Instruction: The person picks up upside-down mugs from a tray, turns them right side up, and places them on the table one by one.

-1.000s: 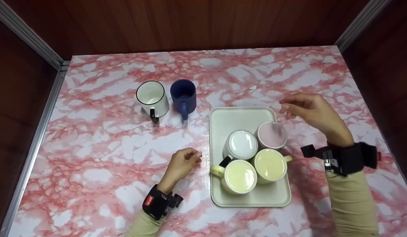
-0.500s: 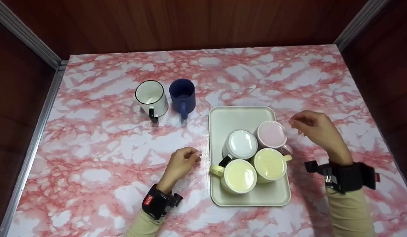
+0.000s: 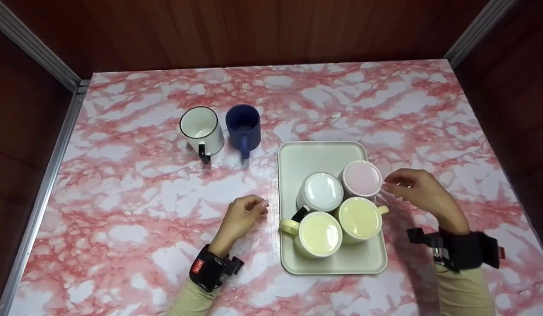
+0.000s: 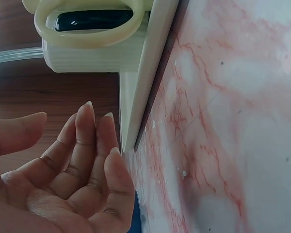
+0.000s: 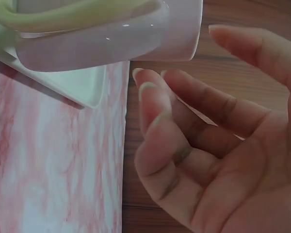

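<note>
My right hand (image 3: pixel 418 191) is held with loosely bent fingers just right of the pink mug (image 3: pixel 362 177). In the right wrist view, a gap shows between its fingertips and the pink mug (image 5: pixel 102 41). This mug stands bottom up on the cream tray (image 3: pixel 328 268), along with a white mug (image 3: pixel 322 192) with a black handle and two yellow mugs, one in front (image 3: pixel 320 235) and one at right (image 3: pixel 360 218). Left of the tray, my left hand (image 3: pixel 241 219) rests, fingers relaxed and holding nothing; the left wrist view shows its palm (image 4: pixel 53 208).
Behind and left of the tray, a white mug with a black rim (image 3: pixel 201 127) and a dark blue mug (image 3: pixel 243 127) stand mouth up, handles toward me. The pink marbled table (image 3: pixel 135 197) is bounded by dark wood panels (image 3: pixel 262 33) at the back and sides.
My right hand has come down toward me from beyond the tray's far right corner to beside the pink mug. The left hand and the mugs have stayed in place.
</note>
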Available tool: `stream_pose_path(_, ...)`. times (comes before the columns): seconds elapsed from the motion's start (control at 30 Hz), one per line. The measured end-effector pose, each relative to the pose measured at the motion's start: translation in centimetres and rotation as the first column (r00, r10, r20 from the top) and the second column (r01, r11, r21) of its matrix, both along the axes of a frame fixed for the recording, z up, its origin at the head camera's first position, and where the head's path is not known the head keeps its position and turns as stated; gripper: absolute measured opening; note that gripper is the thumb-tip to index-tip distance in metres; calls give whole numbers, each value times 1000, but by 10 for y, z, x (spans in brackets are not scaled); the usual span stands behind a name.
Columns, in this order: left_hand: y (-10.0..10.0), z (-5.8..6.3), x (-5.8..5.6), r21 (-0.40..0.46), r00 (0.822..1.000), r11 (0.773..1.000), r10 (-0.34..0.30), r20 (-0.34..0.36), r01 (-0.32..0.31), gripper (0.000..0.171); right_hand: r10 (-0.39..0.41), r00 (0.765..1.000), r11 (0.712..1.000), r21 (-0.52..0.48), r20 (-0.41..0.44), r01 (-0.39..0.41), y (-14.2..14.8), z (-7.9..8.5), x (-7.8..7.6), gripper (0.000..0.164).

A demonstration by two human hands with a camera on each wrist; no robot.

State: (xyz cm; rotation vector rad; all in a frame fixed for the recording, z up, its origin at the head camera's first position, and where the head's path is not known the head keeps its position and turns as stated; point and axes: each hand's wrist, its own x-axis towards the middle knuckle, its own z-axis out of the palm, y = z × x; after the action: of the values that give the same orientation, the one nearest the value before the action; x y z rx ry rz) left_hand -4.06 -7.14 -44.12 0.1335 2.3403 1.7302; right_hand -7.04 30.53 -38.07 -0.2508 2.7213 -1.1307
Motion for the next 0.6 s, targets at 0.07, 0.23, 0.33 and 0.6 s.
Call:
stream_pose_path(0.07,0,-1,0,-7,1000,1000,0,0,0,22,23,1000,1000,9,7,-23,0,-1,1,19)
stream_pose_path(0.23,0,-2,-1,-7,1000,1000,2,0,-2,22,64,997,997,47,52,-66,-2,-5,3,19)
stream_pose_path(0.33,0,-1,-1,-3,1000,1000,1,1,-1,22,67,995,995,68,78,-72,-4,-6,5,22)
stream_pose_path(0.6,0,-1,0,-12,1000,1000,2,5,-2,22,99,995,991,93,23,-100,-10,-13,7,13)
